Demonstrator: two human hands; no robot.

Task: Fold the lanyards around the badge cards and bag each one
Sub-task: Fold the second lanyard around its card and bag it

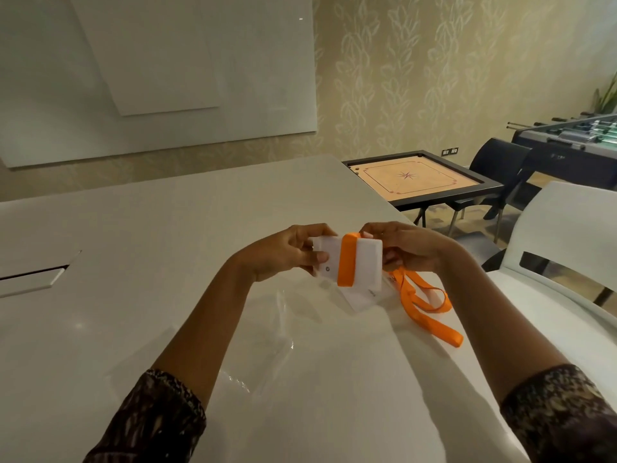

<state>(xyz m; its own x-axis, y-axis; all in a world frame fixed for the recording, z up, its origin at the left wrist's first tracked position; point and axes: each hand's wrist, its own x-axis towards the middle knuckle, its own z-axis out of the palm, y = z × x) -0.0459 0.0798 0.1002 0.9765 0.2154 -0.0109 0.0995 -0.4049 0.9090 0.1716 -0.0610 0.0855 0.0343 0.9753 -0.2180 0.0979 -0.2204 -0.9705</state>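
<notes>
Badge card [367, 259]: white, held in the air above the near right part of the white table [150, 245], between both hands. An orange lanyard [347, 265] is wound round the card's middle as a flat band running top to bottom.

Left hand [287, 253]: grips the card's left end, thumb on the front face, fingers curled behind.

Right hand [410, 248]: grips the card's right end with curled fingers; one fingertip touches the top of the orange band.

Directly below the held card, a second card [364, 300] lies flat on the table. A loose orange strap [427, 309] trails from under the right hand across the table toward the right; which card it belongs to cannot be determined.

A clear plastic bag [267, 332] lies flat on the table between the forearms, just left of the second card.

Beyond the table's right edge: a white chair [567, 225], a carrom board [414, 177] and a foosball table [567, 138]
</notes>
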